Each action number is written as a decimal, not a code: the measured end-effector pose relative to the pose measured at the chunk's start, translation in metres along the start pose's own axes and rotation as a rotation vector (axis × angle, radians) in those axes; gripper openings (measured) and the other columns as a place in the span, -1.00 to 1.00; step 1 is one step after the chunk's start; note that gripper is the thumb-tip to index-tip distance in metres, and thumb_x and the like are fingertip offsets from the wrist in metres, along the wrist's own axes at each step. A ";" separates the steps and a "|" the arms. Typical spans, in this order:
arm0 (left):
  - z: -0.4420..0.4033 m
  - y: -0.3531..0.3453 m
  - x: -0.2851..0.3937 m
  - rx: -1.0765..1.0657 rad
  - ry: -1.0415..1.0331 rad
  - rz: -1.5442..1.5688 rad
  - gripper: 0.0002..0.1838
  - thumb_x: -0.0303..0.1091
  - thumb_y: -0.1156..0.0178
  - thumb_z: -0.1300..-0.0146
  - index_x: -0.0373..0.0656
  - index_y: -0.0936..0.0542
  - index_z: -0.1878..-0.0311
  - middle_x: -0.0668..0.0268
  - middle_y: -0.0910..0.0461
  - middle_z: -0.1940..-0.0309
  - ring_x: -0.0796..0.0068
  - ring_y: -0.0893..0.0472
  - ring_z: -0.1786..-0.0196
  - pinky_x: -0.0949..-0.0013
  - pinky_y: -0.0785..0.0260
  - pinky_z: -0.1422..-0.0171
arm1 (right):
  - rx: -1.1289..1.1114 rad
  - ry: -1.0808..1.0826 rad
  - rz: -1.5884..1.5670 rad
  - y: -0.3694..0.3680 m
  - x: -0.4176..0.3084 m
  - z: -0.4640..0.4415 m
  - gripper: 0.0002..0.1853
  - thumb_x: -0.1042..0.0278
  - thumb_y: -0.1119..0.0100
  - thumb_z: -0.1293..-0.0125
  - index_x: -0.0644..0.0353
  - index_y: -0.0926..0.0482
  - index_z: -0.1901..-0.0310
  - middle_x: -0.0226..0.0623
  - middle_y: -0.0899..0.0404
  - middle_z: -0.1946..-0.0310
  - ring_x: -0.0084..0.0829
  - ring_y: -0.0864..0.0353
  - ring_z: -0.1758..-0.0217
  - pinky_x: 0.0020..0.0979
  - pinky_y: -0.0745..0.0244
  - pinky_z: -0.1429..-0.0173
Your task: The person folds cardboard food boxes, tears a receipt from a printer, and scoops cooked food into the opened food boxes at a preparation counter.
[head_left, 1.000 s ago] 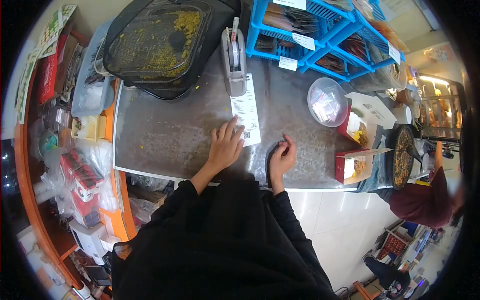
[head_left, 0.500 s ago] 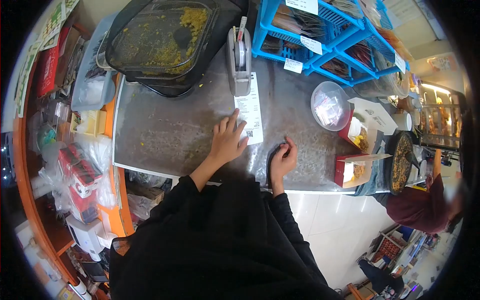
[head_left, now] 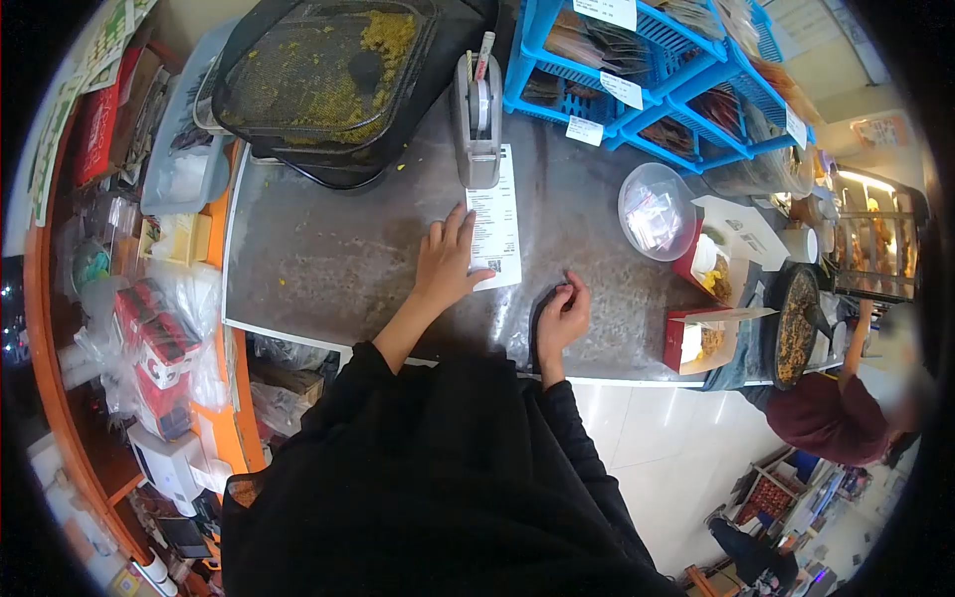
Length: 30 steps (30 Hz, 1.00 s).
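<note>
My left hand lies on the dark metal counter with its fingers spread. Its fingertips and thumb touch the left side of a long white printed receipt. The receipt's top end is under a grey tape dispenser, which stands upright beyond my fingers. To the right of the receipt, my right hand rests on its side on the counter. Its fingers are loosely curled together, and no object shows in them.
A black mesh-covered tray with yellow crumbs sits back left. Blue stacked baskets of packets stand back right. Nearer are a clear tub of sachets, two open food boxes and a dark pan. Another person works at far right.
My left hand has shifted slightly left along the receipt, baring more of its lower part. My right hand stays put. The other person's arm at far right has moved a little.
</note>
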State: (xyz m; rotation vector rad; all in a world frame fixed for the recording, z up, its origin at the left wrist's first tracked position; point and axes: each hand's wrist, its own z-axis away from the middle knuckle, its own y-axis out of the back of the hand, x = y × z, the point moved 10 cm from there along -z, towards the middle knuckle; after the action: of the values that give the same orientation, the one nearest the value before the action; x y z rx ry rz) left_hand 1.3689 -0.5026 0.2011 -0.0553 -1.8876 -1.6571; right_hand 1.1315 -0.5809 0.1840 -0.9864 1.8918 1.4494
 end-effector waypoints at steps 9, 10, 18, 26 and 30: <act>0.002 0.000 -0.002 0.004 0.012 -0.034 0.07 0.06 -0.50 0.14 -0.23 -0.25 -0.41 0.09 -0.20 -0.35 0.04 -0.28 -0.24 0.04 -0.22 -0.24 | -0.026 -0.037 0.003 -0.002 0.004 0.001 -0.79 0.47 -0.06 -0.32 0.19 -0.65 0.09 -0.32 -0.61 0.43 -0.39 -0.57 0.39 -0.40 -0.45 0.25; 0.003 -0.001 -0.003 -0.009 0.020 -0.026 0.06 0.09 -0.48 0.11 -0.22 -0.25 -0.42 0.09 -0.19 -0.36 0.03 -0.27 -0.24 0.04 -0.22 -0.26 | -0.031 -0.043 0.007 -0.002 0.003 0.000 -0.79 0.47 -0.06 -0.31 0.19 -0.65 0.09 -0.33 -0.61 0.43 -0.39 -0.57 0.39 -0.39 -0.45 0.25; 0.010 0.015 0.001 0.232 -0.022 0.027 -0.31 -0.19 -0.39 -0.07 -0.23 -0.41 -0.26 0.07 -0.30 -0.27 0.00 -0.35 -0.16 0.00 -0.25 -0.22 | 0.023 0.046 -0.010 0.001 -0.002 0.000 -0.77 0.53 -0.04 -0.27 0.15 -0.66 0.12 -0.20 -0.61 0.35 -0.27 -0.57 0.39 -0.33 -0.45 0.26; 0.017 0.004 0.031 0.272 -0.148 0.184 -0.90 -0.42 -0.19 -0.24 -0.13 -0.60 0.19 0.19 -0.54 0.31 0.11 -0.53 0.22 0.12 -0.41 0.11 | -0.027 -0.100 -0.217 0.006 0.011 0.003 -0.78 0.49 -0.04 -0.36 0.20 -0.61 0.03 -0.32 -0.60 0.37 -0.52 -0.54 0.38 -0.48 -0.44 0.28; 0.023 -0.028 0.078 0.112 -0.309 0.256 -0.93 -0.35 -0.20 -0.22 -0.12 -0.59 0.31 0.18 -0.59 0.34 0.12 -0.59 0.23 0.13 -0.45 0.13 | 0.087 -0.125 -0.288 0.027 0.052 -0.002 -0.76 0.35 -0.07 -0.46 0.20 -0.53 -0.08 -0.37 -0.56 0.23 -0.61 -0.50 0.28 -0.59 -0.42 0.25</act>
State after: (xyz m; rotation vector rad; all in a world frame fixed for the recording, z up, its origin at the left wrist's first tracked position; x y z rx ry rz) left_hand 1.2845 -0.5158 0.2122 -0.5109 -2.0941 -1.4293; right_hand 1.0788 -0.5906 0.1586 -1.0518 1.6331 1.2216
